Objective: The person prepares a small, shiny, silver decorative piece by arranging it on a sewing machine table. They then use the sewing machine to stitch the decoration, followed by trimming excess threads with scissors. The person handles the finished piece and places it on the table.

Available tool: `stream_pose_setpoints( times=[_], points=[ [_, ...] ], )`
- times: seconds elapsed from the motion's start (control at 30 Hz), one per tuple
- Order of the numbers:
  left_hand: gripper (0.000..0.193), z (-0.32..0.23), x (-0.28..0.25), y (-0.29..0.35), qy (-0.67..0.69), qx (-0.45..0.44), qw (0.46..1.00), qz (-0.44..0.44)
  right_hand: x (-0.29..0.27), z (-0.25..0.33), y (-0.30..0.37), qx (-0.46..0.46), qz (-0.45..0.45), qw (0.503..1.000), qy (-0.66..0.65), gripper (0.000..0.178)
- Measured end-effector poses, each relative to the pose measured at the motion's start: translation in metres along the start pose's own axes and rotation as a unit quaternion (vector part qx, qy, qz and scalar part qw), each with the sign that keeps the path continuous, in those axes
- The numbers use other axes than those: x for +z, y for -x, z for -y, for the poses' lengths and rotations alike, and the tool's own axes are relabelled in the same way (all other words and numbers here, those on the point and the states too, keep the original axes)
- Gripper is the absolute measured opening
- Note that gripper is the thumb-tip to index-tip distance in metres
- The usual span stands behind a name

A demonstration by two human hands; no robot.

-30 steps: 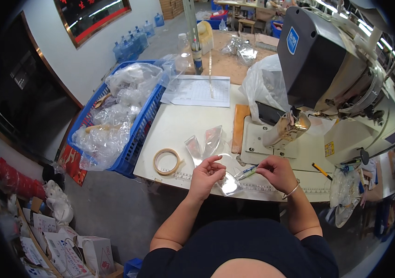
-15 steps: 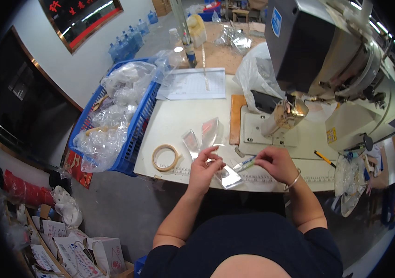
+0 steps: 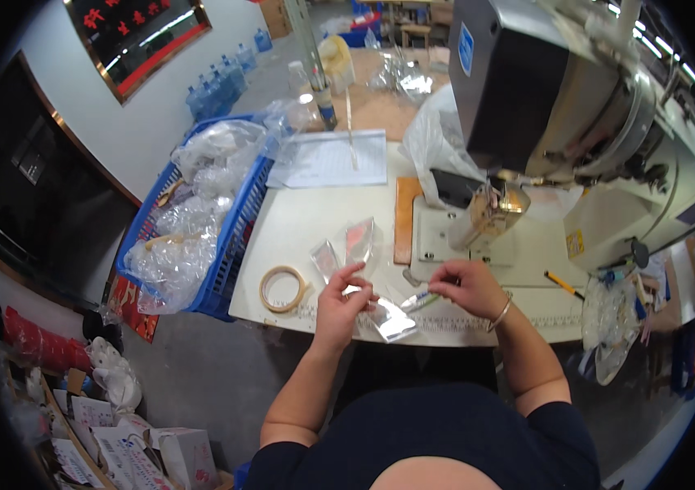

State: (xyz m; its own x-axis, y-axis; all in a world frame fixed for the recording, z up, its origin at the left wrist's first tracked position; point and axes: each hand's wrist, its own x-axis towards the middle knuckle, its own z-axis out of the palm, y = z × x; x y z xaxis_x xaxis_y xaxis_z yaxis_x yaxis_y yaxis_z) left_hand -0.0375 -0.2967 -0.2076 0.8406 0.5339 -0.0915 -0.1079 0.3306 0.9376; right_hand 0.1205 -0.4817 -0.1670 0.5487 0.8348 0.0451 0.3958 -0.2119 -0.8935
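Note:
My left hand (image 3: 341, 300) pinches the edge of a small clear plastic bag (image 3: 388, 317) at the front edge of the white table (image 3: 298, 220). My right hand (image 3: 466, 286) grips a slim pen-like tool (image 3: 419, 300) whose tip points at the bag's mouth. A bracelet sits on my right wrist. Two more small clear pouches (image 3: 347, 245) lie on the table just beyond my left hand.
A roll of tape (image 3: 283, 287) lies left of my left hand. A blue basket (image 3: 200, 220) of clear bags hangs off the table's left side. A grey sewing machine (image 3: 543, 98) stands behind my right hand, with a wooden strip (image 3: 404, 219) and a paper sheet (image 3: 329, 159) nearby.
Both hands stayed at the table's front edge with the bag and tool; the view has shifted closer to the table and machine.

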Motion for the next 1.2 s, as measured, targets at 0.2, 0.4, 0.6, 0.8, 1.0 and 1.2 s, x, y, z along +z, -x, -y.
stream_pose_setpoints(
  times=[0.2, 0.4, 0.6, 0.8, 1.0, 1.2],
  points=[
    [0.042, 0.011, -0.002, 0.006, 0.042, -0.004, 0.999, 0.019, 0.002, 0.003, 0.003, 0.067, 0.026, 0.997, -0.009, 0.011],
    [0.042, 0.01, -0.006, 0.011, 0.078, -0.004, 0.996, 0.032, 0.008, 0.0, 0.006, 0.083, 0.025, 0.996, -0.024, 0.01],
    [0.035, 0.009, -0.018, 0.007, 0.026, -0.011, 0.998, 0.063, 0.012, 0.007, 0.005, 0.059, 0.018, 0.998, -0.034, 0.008],
    [0.028, 0.01, -0.022, 0.005, 0.038, 0.001, 0.998, 0.05, 0.016, 0.005, 0.005, 0.075, 0.011, 0.996, -0.034, 0.01],
    [0.027, 0.007, -0.026, -0.001, -0.003, -0.019, 0.999, 0.035, 0.015, 0.002, -0.001, 0.071, 0.016, 0.997, -0.024, 0.01],
    [0.027, -0.001, -0.028, -0.004, -0.06, -0.019, 0.998, 0.007, 0.017, 0.009, -0.009, 0.079, 0.028, 0.997, 0.001, 0.011]
  ],
)
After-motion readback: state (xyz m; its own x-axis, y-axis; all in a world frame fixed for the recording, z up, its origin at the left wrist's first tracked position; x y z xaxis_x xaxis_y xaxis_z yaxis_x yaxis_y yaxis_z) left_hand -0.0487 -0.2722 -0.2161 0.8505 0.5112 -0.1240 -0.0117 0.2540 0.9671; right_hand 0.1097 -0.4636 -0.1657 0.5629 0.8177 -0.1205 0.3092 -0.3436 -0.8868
